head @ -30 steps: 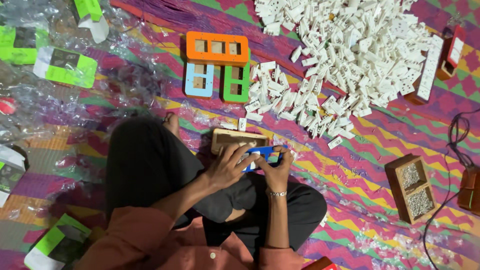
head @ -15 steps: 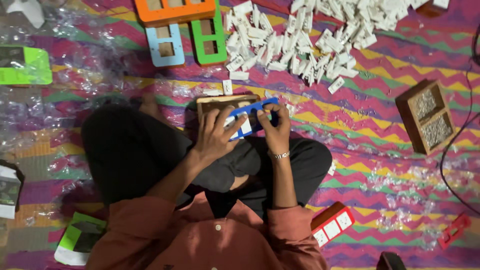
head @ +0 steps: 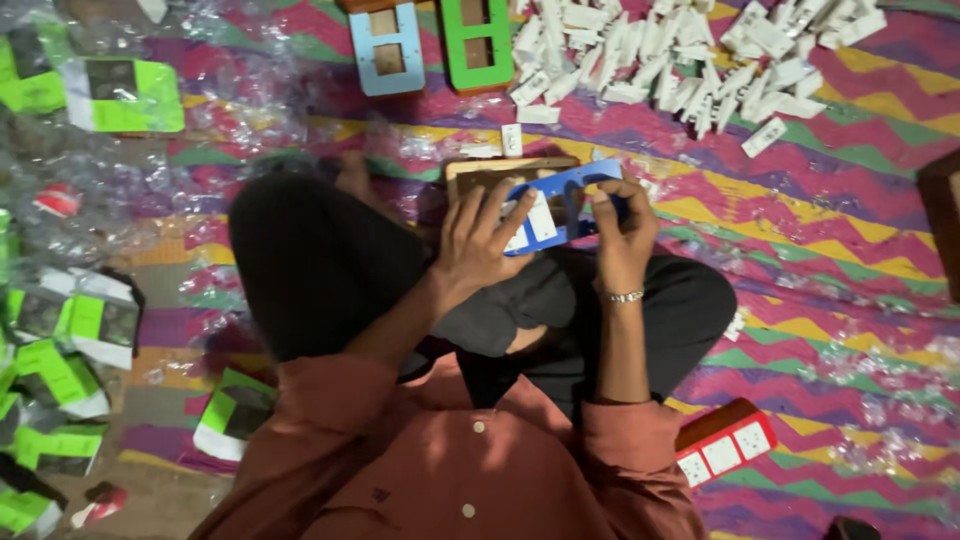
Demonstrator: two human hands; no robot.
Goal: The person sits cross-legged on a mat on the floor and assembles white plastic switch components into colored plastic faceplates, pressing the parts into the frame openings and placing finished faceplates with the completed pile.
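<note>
Item: blue switch plate (head: 560, 205), held over my lap, just in front of the wooden tray (head: 500, 172) on the zigzag mat (head: 820, 250).

Left hand (head: 480, 235): fingers spread and closed over the plate's left half, covering a white switch insert (head: 540, 215).

Right hand (head: 620, 225): fingers pinched on the plate's right end.

Nearby: pile of loose white inserts (head: 690, 60); light-blue frame (head: 385, 45) and green frame (head: 478, 42) beyond; red plate with white switches (head: 722, 445) by my right knee.

Risks, as I judge them: my fingers hide the insert's edges, so it may sit crooked; uneven thumb pressure may pop it loose; a dropped piece could vanish among the clear wrappers (head: 150, 180).
</note>
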